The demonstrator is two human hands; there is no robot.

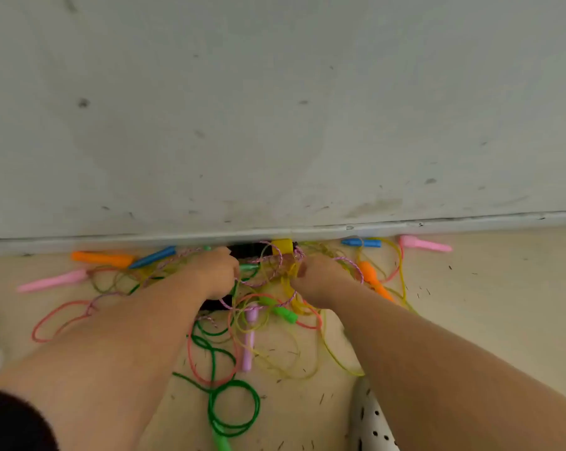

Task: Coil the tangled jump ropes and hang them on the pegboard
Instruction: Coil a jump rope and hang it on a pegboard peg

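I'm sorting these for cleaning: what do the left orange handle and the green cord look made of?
Left orange handle: likely moulded plastic, smooth, one solid bright colour, tapered. Green cord: probably PVC or rubber, smooth and even, lying in springy round loops; blur leaves it open.

Left hand (215, 271) and right hand (317, 281): fingertips buried in jump ropes (268, 288), which cord each grips unreadable. Black object (246, 250) mostly hidden behind the hands, can't identify. Pegboard (369, 424), green handle (221, 442) and dark sleeve (11, 421) cut by bottom edge. Whole frame motion-blurred.
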